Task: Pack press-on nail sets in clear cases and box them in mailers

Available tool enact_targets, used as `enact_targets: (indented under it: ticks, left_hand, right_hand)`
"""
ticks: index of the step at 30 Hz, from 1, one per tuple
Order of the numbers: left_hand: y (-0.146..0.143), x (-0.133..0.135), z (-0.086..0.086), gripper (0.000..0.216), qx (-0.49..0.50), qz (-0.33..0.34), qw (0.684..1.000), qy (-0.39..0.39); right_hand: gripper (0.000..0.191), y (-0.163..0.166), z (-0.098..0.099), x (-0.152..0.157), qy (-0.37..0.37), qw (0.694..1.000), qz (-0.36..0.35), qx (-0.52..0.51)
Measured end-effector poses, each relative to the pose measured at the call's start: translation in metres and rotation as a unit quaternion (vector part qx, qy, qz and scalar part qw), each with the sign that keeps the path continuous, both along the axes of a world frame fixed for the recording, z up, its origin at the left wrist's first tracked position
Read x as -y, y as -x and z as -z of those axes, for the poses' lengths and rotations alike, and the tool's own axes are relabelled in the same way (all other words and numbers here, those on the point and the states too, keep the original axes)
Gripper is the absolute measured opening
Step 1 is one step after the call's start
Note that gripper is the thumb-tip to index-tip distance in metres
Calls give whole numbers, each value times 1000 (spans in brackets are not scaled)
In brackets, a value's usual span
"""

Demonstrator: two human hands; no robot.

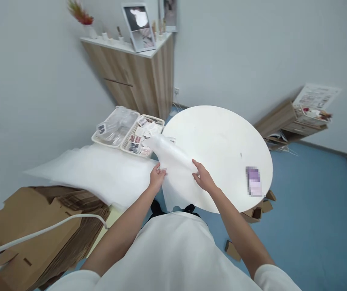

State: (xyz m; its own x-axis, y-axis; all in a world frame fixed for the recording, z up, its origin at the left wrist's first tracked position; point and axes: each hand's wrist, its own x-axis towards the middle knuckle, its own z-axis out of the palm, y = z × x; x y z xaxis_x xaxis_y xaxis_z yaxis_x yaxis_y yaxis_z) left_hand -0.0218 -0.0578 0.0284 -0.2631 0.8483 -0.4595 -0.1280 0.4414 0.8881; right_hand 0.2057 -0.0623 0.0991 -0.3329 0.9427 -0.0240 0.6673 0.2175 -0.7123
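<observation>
Between my hands hangs a thin white foam sheet [176,165], partly curled over at its far end and reaching down past the near edge of the round white table [222,133]. My left hand [157,176] pinches the sheet's left edge, just off the table's rim. Over the table, my right hand [204,176] grips the right side of the sheet between thumb and fingers. A stack of similar white foam sheets [100,169] lies left of my left hand.
Beyond the stack stand a basket of clear plastic bags [120,125] and a basket of small printed packets [140,137]. Flattened cardboard boxes [40,230] pile up at lower left. A pixelated purple item [254,182] lies on the table. Cardboard pieces [257,212] sit beneath it.
</observation>
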Motion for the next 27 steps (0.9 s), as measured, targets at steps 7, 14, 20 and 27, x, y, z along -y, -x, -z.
enact_targets:
  ticks: [7,14,20,27]
  left_hand:
    - [-112,-30,-12,63,-115,141,982,-43]
    - [-173,-45,0,64,-212,217,951,-60]
    - [-177,-43,19,59,-282,200,938,5]
    - [-176,-44,20,57,-320,223,920,-31]
  right_hand:
    - [51,-108,31,35,8,995,102,-4]
    - [47,-156,73,57,99,939,311,-104]
    - [41,-166,94,49,109,932,340,-52]
    - [46,-174,96,40,75,940,320,93]
